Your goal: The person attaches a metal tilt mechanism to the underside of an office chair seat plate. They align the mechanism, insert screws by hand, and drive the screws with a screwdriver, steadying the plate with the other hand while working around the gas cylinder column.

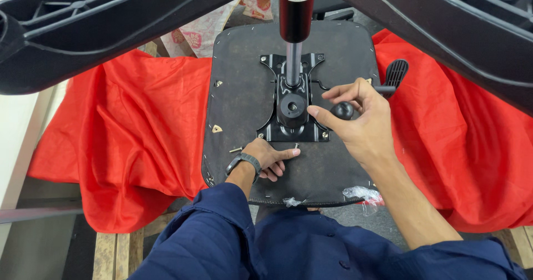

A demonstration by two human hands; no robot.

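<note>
Right hand [358, 119]: fingers curled loosely round a smooth round black knob [342, 111], thumb stretched toward the mechanism; a narrow grip on the knob.
Left hand [272, 158]: lies low on the seat board, fingers bent, fingertips at a small upright screw [296, 145]; whether it pinches the screw, I cannot tell. A dark watch [243, 162] bands the wrist.
Knob: sits just right of the black metal plate [291, 111], at that plate's right edge.
Metal plate: stamped, angular, matte black, bolted to the seat underside [239, 108]; a shiny steel rod [293, 63] rises from its middle into a dark red cylinder [296, 8].
Seat underside: flat, rounded-cornered, covered in dark stapled fabric; a loose screw [236, 149] lies near the left wrist.
Lever [395, 74]: ribbed black plastic paddle, beyond the right hand.
Red cloth [122, 135]: glossy, creased, spread under the seat.
Chair base [83, 30]: ribbed black plastic legs overhead.
Sleeves [222, 230]: dark blue cloth.
</note>
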